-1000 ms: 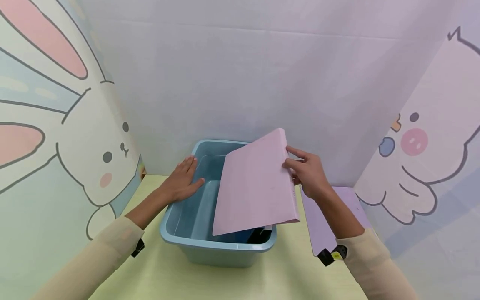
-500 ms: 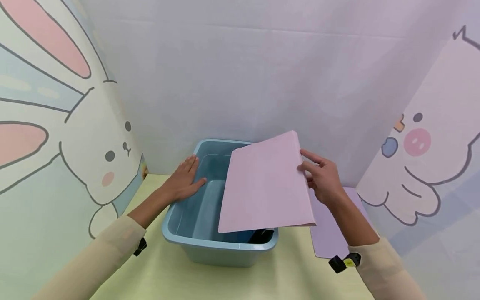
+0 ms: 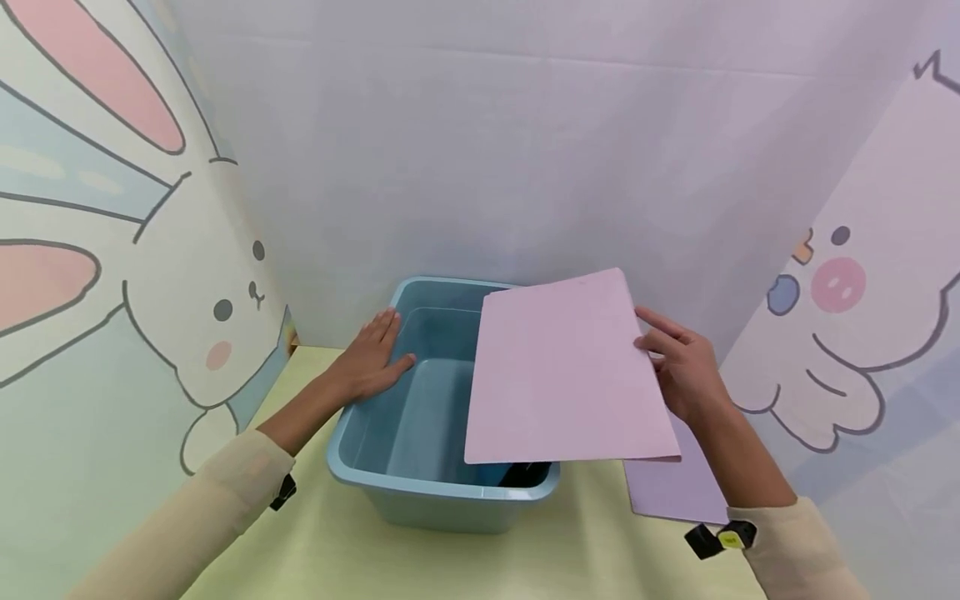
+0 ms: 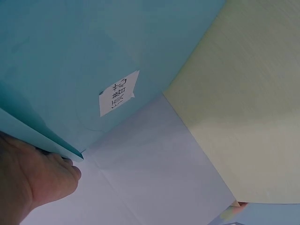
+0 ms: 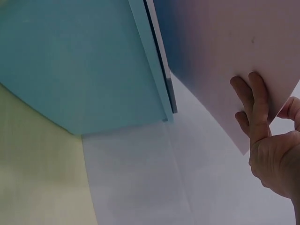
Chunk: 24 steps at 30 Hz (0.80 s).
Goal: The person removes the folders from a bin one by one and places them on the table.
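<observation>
My right hand [image 3: 682, 367] pinches a pink folder [image 3: 566, 379] by its right edge, holding it tilted above the right part of a blue plastic tub [image 3: 442, 492]. In the right wrist view, several fingers [image 5: 259, 101] lie flat under the folder and the thumb is on the other side. My left hand [image 3: 367, 358] rests on the tub's left rim with fingers straight. Part of the hand shows beside the rim in the left wrist view, and a white label [image 4: 119, 93] with handwriting is on the tub's outer wall. The folder hides much of the tub's right side.
A flat lilac board or folder [image 3: 675, 479] lies on the pale yellow table [image 3: 420, 567] to the right, partly under my right arm. Dark and blue items [image 3: 525, 475] show inside the tub's front right corner. Printed cloth walls [image 3: 480, 167] stand close behind and at both sides.
My right hand has moved right with the pink folder, which now lies flatter and extends past the tub's right side. The left hand stays on the rim.
</observation>
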{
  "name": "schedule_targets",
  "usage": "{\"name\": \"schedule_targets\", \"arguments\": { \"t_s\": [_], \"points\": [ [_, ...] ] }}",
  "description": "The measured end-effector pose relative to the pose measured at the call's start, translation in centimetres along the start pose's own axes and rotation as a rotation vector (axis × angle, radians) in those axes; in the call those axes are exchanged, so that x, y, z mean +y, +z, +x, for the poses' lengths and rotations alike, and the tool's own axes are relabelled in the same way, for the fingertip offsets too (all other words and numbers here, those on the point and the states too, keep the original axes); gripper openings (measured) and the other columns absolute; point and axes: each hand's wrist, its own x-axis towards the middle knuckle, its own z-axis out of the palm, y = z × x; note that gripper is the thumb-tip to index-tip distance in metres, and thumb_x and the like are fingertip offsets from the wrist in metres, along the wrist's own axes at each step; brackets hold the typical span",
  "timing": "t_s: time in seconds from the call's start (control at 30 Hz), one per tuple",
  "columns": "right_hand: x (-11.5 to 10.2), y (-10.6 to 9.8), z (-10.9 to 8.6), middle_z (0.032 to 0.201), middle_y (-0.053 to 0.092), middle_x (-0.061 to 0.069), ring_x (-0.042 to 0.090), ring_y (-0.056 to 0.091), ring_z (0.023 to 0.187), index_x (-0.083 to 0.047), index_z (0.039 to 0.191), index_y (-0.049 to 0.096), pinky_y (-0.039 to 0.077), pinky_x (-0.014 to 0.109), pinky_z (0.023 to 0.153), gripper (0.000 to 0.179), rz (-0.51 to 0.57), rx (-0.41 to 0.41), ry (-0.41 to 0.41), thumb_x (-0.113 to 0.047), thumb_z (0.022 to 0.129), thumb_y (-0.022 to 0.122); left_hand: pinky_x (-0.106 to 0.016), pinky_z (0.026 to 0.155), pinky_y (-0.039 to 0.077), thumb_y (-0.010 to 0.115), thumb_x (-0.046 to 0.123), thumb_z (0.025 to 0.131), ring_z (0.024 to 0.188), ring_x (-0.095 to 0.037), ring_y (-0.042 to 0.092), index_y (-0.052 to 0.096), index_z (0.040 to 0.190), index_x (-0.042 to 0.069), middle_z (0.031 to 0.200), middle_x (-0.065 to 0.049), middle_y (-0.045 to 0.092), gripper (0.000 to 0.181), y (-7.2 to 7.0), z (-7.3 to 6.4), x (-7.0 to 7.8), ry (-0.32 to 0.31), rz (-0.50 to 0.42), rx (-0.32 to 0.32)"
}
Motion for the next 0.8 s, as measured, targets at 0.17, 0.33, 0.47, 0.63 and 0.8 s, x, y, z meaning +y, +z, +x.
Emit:
{"name": "schedule_targets", "arguments": {
  "t_s": [0.17, 0.33, 0.47, 0.63, 0.8],
  "points": [
    [0.4, -2.2, -0.6, 0.120, 0.082, -0.010, 0.013, 0.083, 0.092, -0.023, 0.175, 0.045, 0.068, 0.029, 0.074, 0.067, 0.007, 0.008, -0.028, -0.016, 0.113, 0.067, -0.069, 0.142, 0.012, 0.051, 0.037, 0.117, 0.175, -0.054, 0.011, 0.015, 0.174, -0.015, 0.186, -0.035, 0.011, 0.085, 0.1, 0.2, 0.0, 0.002, -0.004, -0.007],
    [0.8, -4.8, -0.8, 0.125, 0.082, -0.011, 0.010, 0.082, 0.099, -0.025, 0.173, 0.049, 0.069, 0.026, 0.075, 0.061, 0.069, 0.015, -0.071, -0.017, 0.115, 0.066, -0.069, 0.143, 0.013, 0.051, 0.038, 0.117, 0.175, -0.054, 0.011, 0.014, 0.174, -0.015, 0.186, -0.035, 0.012, 0.086, 0.3, 0.3, 0.1, -0.005, 0.004, -0.011],
    [1.2, -6.7, -0.9, 0.126, 0.084, -0.012, 0.008, 0.083, 0.095, -0.027, 0.170, 0.054, 0.067, 0.023, 0.071, 0.056, 0.097, 0.021, -0.100, -0.015, 0.116, 0.062, -0.068, 0.143, 0.013, 0.050, 0.039, 0.117, 0.175, -0.054, 0.011, 0.014, 0.174, -0.015, 0.186, -0.034, 0.012, 0.086, 0.3, 0.2, 0.2, -0.008, 0.010, -0.011],
    [1.8, -8.7, -0.9, 0.122, 0.085, -0.011, 0.009, 0.083, 0.093, -0.033, 0.164, 0.061, 0.068, 0.024, 0.071, 0.050, 0.104, 0.030, -0.093, -0.015, 0.117, 0.059, -0.068, 0.143, 0.012, 0.050, 0.037, 0.116, 0.176, -0.053, 0.010, 0.014, 0.174, -0.015, 0.186, -0.034, 0.011, 0.086, 0.2, 0.2, 0.1, -0.013, 0.010, -0.007],
    [2.2, -10.7, -1.0, 0.117, 0.086, -0.010, 0.011, 0.083, 0.093, -0.039, 0.144, 0.076, 0.069, 0.026, 0.073, 0.043, 0.142, 0.052, -0.053, -0.013, 0.118, 0.056, -0.068, 0.143, 0.011, 0.049, 0.038, 0.116, 0.176, -0.053, 0.009, 0.013, 0.174, -0.015, 0.186, -0.034, 0.010, 0.087, 0.2, 0.2, 0.0, -0.013, 0.006, -0.011]
  ]
}}
